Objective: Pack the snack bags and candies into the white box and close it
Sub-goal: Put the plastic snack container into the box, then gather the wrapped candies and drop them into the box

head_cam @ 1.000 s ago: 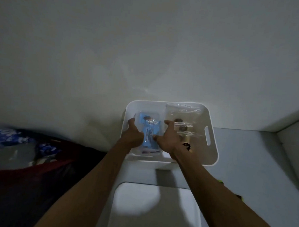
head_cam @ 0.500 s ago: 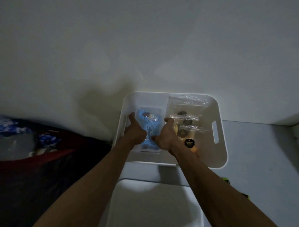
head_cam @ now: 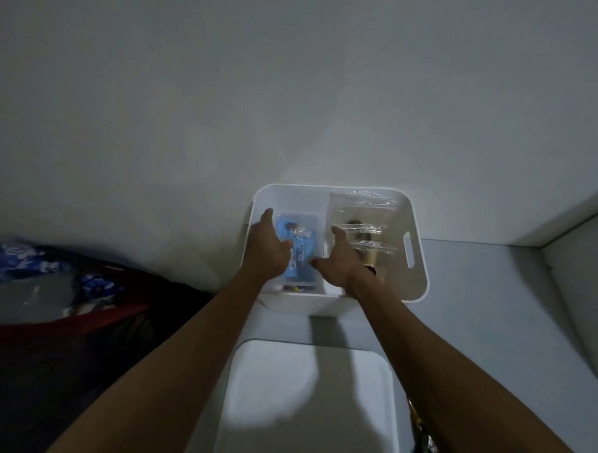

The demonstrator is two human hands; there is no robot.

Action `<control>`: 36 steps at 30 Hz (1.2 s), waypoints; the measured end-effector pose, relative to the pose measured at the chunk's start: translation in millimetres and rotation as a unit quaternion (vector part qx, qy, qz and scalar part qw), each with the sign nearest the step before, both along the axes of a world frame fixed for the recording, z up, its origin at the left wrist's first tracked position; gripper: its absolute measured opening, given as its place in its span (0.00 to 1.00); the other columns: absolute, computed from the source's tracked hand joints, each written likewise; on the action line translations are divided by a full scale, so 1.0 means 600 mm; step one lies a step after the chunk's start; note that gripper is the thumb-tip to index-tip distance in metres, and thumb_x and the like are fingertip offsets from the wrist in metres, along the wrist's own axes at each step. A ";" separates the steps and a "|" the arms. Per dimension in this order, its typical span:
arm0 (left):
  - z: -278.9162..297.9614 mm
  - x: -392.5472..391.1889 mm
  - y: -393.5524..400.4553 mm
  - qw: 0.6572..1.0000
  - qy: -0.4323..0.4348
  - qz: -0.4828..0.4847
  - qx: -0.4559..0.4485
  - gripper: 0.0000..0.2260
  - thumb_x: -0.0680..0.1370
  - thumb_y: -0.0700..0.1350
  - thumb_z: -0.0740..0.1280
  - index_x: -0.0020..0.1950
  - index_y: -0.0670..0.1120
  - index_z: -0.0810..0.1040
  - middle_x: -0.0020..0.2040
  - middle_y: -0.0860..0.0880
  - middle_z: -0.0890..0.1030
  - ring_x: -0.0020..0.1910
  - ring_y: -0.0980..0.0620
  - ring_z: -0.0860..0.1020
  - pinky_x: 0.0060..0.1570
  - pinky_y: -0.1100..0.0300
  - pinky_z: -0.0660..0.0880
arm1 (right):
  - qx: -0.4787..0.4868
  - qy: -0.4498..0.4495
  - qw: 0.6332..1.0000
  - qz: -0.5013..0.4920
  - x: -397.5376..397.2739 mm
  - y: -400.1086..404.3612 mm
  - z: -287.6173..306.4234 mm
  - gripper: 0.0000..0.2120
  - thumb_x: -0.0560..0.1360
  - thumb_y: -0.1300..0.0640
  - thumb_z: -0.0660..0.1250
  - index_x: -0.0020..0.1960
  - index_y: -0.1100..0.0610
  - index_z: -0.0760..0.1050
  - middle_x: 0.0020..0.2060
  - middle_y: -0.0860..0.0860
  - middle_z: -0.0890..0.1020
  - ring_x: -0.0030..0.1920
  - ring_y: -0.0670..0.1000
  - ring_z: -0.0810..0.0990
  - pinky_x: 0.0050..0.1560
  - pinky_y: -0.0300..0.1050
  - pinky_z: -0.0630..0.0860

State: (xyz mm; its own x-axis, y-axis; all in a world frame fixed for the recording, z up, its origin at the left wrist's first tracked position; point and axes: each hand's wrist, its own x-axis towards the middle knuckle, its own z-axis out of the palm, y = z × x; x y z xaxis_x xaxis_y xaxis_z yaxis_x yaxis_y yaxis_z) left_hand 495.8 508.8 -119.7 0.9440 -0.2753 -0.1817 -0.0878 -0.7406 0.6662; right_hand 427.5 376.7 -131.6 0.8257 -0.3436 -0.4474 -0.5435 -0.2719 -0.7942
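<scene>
I see the grey-white wall (head_cam: 296,89) filling most of the view, and against its foot stands the open white plastic box with slotted handles (head_cam: 417,265), my landmark. Left of the box lies a dark heap of red, black and blue-printed bags (head_cam: 65,284). On my side of the box rests the flat white rounded lid (head_cam: 307,404), the box still uncovered. In the box's right half lie clear zip bags holding dark candies (head_cam: 362,225); in its left half sits a blue snack packet in a clear tray (head_cam: 298,247). My left hand (head_cam: 267,249) reaches inside, fingers loosely spread against the packet's left edge; my right hand (head_cam: 340,262) hovers spread between packet and zip bags, gripping nothing.
</scene>
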 end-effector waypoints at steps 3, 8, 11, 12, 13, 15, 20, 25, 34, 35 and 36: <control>0.039 -0.039 0.022 1.000 -0.021 0.002 -0.020 0.31 0.78 0.43 0.69 0.77 0.44 0.59 0.73 0.42 0.69 0.71 0.43 0.68 0.69 0.57 0.63 | -0.025 -0.050 0.998 -0.035 -0.040 0.005 0.029 0.37 0.76 0.58 0.71 0.78 0.54 0.54 0.74 0.56 0.67 0.72 0.58 0.69 0.70 0.52 0.69; 0.074 -0.136 0.058 0.994 -0.048 0.005 -0.101 0.27 0.76 0.48 0.71 0.73 0.48 0.67 0.69 0.44 0.74 0.67 0.45 0.73 0.67 0.52 0.70 | -0.016 -0.138 0.982 -0.126 -0.152 0.010 0.083 0.30 0.74 0.55 0.73 0.72 0.50 0.66 0.63 0.55 0.78 0.60 0.53 0.79 0.62 0.55 0.78; 0.072 -0.216 0.076 0.986 -0.043 0.013 -0.160 0.23 0.75 0.48 0.72 0.68 0.47 0.73 0.63 0.45 0.78 0.61 0.48 0.77 0.61 0.57 0.73 | -0.003 -0.164 0.973 -0.161 -0.258 0.001 0.090 0.25 0.74 0.55 0.73 0.69 0.51 0.70 0.56 0.53 0.81 0.54 0.52 0.82 0.56 0.54 0.81; 0.065 -0.250 0.082 0.983 -0.025 0.019 -0.182 0.22 0.75 0.48 0.73 0.67 0.47 0.73 0.62 0.45 0.79 0.60 0.48 0.78 0.60 0.58 0.73 | -0.007 -0.160 0.971 -0.175 -0.304 -0.002 0.087 0.24 0.75 0.55 0.72 0.69 0.52 0.71 0.55 0.53 0.82 0.54 0.52 0.82 0.56 0.54 0.80; 0.054 -0.277 0.087 0.980 -0.004 0.025 -0.200 0.21 0.75 0.47 0.73 0.67 0.47 0.74 0.61 0.44 0.79 0.60 0.49 0.78 0.59 0.59 0.73 | -0.009 -0.156 0.969 -0.192 -0.343 -0.009 0.081 0.23 0.76 0.56 0.71 0.69 0.53 0.71 0.55 0.53 0.82 0.54 0.52 0.82 0.57 0.54 0.80; 0.027 -0.336 0.092 0.978 0.032 0.021 -0.207 0.21 0.75 0.48 0.72 0.67 0.48 0.74 0.62 0.45 0.79 0.60 0.50 0.77 0.57 0.60 0.72 | -0.019 -0.137 0.965 -0.223 -0.425 -0.023 0.063 0.22 0.76 0.56 0.71 0.69 0.52 0.71 0.57 0.55 0.81 0.54 0.51 0.82 0.56 0.54 0.81; -0.057 -0.487 0.084 0.981 0.096 0.001 -0.171 0.22 0.75 0.50 0.73 0.67 0.50 0.72 0.63 0.46 0.78 0.60 0.50 0.77 0.59 0.57 0.73 | -0.098 -0.053 0.958 -0.264 -0.613 -0.052 -0.014 0.25 0.75 0.49 0.72 0.69 0.50 0.70 0.62 0.54 0.79 0.57 0.52 0.80 0.52 0.47 0.79; -0.123 -0.602 0.041 0.982 0.098 -0.035 -0.157 0.27 0.76 0.47 0.71 0.73 0.48 0.67 0.69 0.46 0.72 0.58 0.55 0.72 0.55 0.66 0.67 | -0.183 -0.021 0.958 -0.222 -0.706 -0.086 -0.102 0.27 0.74 0.48 0.72 0.70 0.53 0.70 0.64 0.54 0.78 0.61 0.53 0.77 0.57 0.45 0.74; -0.240 -0.758 -0.099 0.995 -0.034 -0.092 -0.016 0.31 0.79 0.59 0.62 0.78 0.49 0.59 0.77 0.46 0.62 0.76 0.48 0.60 0.71 0.49 0.65 | -0.250 -0.037 0.967 0.033 -0.669 -0.200 -0.199 0.30 0.79 0.43 0.63 0.77 0.50 0.61 0.76 0.56 0.63 0.76 0.57 0.59 0.72 0.55 0.63; -0.254 -0.771 -0.113 0.995 -0.044 -0.093 0.008 0.31 0.79 0.61 0.60 0.78 0.49 0.58 0.78 0.45 0.61 0.77 0.47 0.59 0.71 0.48 0.64 | -0.270 -0.048 0.959 0.070 -0.657 -0.213 -0.211 0.29 0.79 0.42 0.61 0.77 0.48 0.60 0.77 0.56 0.61 0.76 0.58 0.59 0.71 0.56 0.64; -0.263 -0.783 -0.127 0.994 -0.045 -0.091 0.032 0.32 0.79 0.62 0.59 0.78 0.49 0.57 0.78 0.44 0.60 0.77 0.45 0.58 0.72 0.46 0.63 | -0.289 -0.062 0.949 0.110 -0.645 -0.224 -0.222 0.29 0.79 0.41 0.60 0.77 0.48 0.61 0.77 0.56 0.61 0.76 0.59 0.59 0.70 0.58 0.65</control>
